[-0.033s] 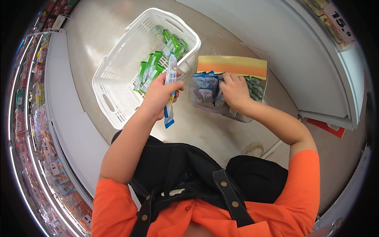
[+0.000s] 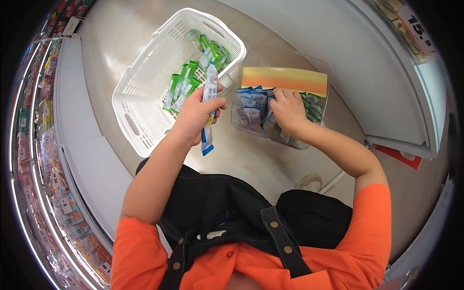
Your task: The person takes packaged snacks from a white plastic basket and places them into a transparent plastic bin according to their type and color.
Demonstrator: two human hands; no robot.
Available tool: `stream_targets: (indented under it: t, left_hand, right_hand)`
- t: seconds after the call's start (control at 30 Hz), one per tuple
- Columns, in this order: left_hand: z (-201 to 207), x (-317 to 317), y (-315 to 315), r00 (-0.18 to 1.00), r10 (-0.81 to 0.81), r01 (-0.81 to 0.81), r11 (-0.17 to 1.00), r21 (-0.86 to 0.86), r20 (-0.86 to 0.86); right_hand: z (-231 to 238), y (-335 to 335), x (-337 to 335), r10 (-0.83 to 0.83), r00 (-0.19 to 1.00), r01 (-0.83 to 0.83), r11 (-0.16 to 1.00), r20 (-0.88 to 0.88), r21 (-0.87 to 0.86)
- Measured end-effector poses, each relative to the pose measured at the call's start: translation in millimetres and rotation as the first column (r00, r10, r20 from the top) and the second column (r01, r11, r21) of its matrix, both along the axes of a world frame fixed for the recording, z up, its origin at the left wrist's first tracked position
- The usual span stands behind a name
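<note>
My left hand [image 2: 199,113] is closed round a long white-and-blue stick packet [image 2: 211,84], held upright near the basket's right side. In the clear plastic box [image 2: 316,65], my right hand [image 2: 288,110] reaches down with bent fingers among the packets; its fingertips are hidden, so what they grip cannot be made out. Blue-and-white stick packets [image 2: 251,104] stand in the box's left part, green ones [image 2: 311,104] in its right part. Several green-and-white stick packets [image 2: 183,82] lie in the white basket [image 2: 145,63] to the left.
A yellow-orange card [image 2: 285,79] stands at the back of the box. Lit shelves of packaged goods [image 2: 53,169] run along the left. A white cabinet [image 2: 338,53] borders the right, with a red sheet [image 2: 398,157] by its base. Box and basket rest on the tiled floor [image 2: 241,157].
</note>
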State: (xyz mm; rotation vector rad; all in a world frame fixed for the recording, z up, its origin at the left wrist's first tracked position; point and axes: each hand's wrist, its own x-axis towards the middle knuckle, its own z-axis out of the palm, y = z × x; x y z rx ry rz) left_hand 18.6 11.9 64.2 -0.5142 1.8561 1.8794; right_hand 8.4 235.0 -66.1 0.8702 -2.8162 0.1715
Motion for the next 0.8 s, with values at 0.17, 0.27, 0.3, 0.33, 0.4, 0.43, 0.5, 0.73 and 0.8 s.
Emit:
stream_targets:
  t: [0.17, 0.27, 0.3, 0.33, 0.4, 0.43, 0.5, 0.73, 0.8]
  left_hand:
    - [-10.0, -3.4, 5.5, 0.996, -0.086, 0.084, 0.995, -0.057, -0.036]
    - [-19.1, -2.7, 5.8, 0.993, -0.116, 0.115, 0.989, -0.095, -0.005]
    - [-19.6, -2.7, 7.2, 0.993, -0.121, 0.12, 0.988, -0.099, 0.0]
    - [-19.3, -2.6, 8.6, 0.992, -0.125, 0.125, 0.987, -0.103, 0.005]
    - [-20.6, -3.1, 8.4, 0.991, -0.133, 0.133, 0.986, -0.102, 0.007]
    - [-21.7, -4.3, 7.7, 0.991, -0.136, 0.136, 0.986, -0.098, 0.003]
    - [-22.4, -4.6, 7.0, 0.991, -0.136, 0.136, 0.986, -0.094, 0.003]
    - [-20.9, -4.4, 10.9, 0.98, -0.062, 0.038, 0.991, 0.126, 0.191]
    - [-22.6, -3.5, 10.9, 0.966, -0.027, -0.041, 0.966, 0.255, 0.257]
  right_hand:
    - [-1.4, -6.2, -3.0, 0.035, 0.999, -0.034, 0.997, -0.015, 0.071]
    - [-1.8, -10.7, -5.9, 0.115, 0.993, -0.114, 0.993, -0.025, 0.013]
    - [-2.2, -11.2, -7.3, 0.149, 0.988, -0.15, 0.988, -0.032, -0.02]
    - [-2.5, -13.1, -8.1, 0.169, 0.983, -0.174, 0.983, -0.076, -0.061]
    - [-3.6, -18.6, -9.1, 0.2, 0.966, -0.224, 0.964, -0.166, -0.141]
    - [-4.9, -19.6, -9.2, 0.173, 0.977, -0.187, 0.976, -0.124, -0.107]
    - [-7.6, -22.1, -9.2, 0.113, 0.993, -0.114, 0.993, -0.044, -0.034]
    - [5.4, -20.3, -9.6, 0.146, 0.989, -0.146, 0.988, -0.003, -0.055]
    - [18.4, -17.9, -13.1, 0.196, 0.98, -0.201, 0.969, -0.043, -0.145]
